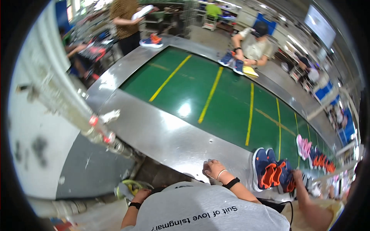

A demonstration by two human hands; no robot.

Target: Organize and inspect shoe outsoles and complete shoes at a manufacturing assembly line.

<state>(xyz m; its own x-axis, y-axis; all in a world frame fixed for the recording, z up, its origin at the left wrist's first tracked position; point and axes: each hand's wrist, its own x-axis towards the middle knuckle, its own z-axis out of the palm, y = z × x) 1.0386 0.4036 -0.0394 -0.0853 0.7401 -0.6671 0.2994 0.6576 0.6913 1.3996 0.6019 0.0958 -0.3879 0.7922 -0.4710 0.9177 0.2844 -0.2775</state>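
My right hand rests on the metal border of a conveyor table, with its fingers loosely bent and nothing visible in it. A pale bracelet and a dark band circle that wrist. Down at my left side, my left hand is beside my grey shirt, its fingers partly hidden. Next to it is a yellow-green item that I cannot make out. To the right of my right hand, navy and orange sports shoes stand on the border, apart from my hand.
A green belt with yellow cross lines fills the table. Across it a person in a dark cap handles navy shoes. A co-worker's arm reaches the shoes at right. Pink shoes lie farther along. A pipe stands left.
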